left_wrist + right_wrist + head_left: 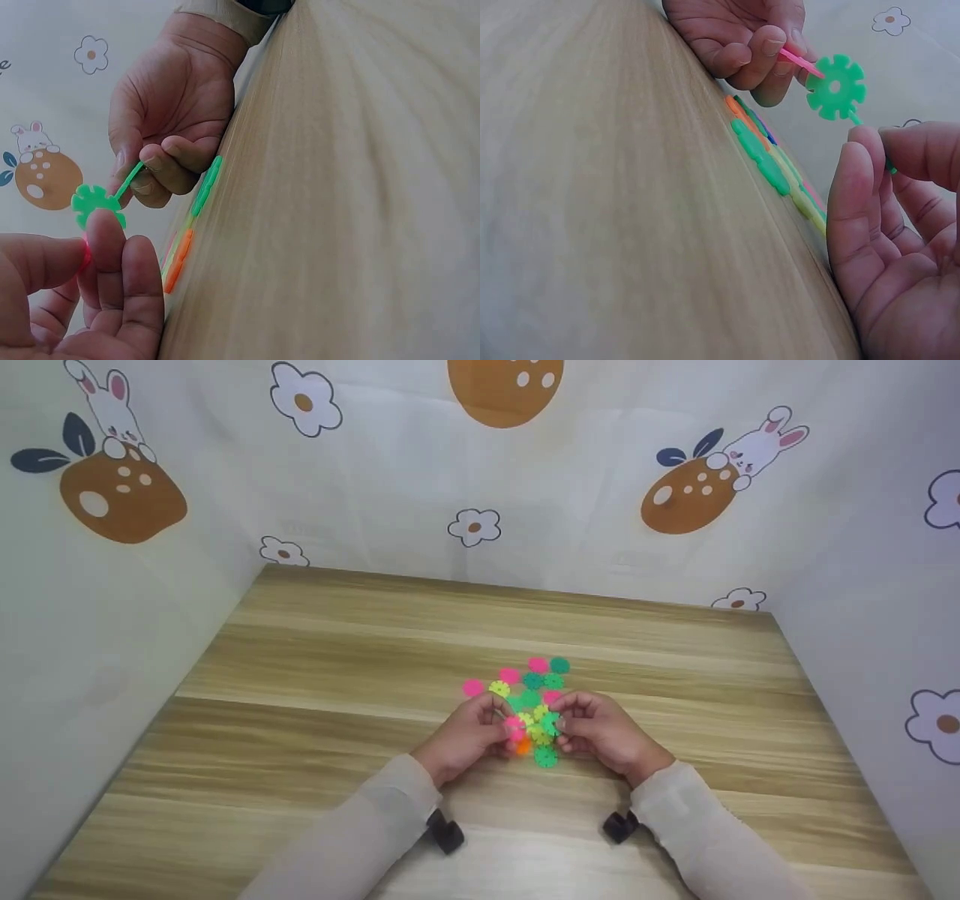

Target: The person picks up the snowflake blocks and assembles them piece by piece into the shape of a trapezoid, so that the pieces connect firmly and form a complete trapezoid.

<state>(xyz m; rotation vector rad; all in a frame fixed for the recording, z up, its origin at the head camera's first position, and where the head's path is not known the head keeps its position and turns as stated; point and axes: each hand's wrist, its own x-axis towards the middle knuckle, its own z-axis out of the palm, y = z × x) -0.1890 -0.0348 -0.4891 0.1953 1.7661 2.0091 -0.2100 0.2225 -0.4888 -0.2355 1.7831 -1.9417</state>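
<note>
Pinching a pink disc (pixel 801 63) between thumb and finger, the left hand (pixel 467 735) is holding it edge-on at the left of the middle green disc (pixel 847 86), which is hanging raised between the two hands. Right of the middle green disc, the right hand (pixel 611 739) is pinching a second green disc (pixel 129 180), whose near edge is meeting it; how deeply the notches are interlocking, the views are not showing. Both hands are gripping outer edges, probably because this is leaving the notches facing the middle green disc free. Lower than the middle green disc, an orange disc (pixel 523 747) and a loose green disc (pixel 546 757) are lying flat on the surface (pixel 337 660). Farther from the person than the middle green disc, a yellow disc (pixel 499 688) and a dark green disc (pixel 559 665) are lying clustered, likely for easy reach.
</note>
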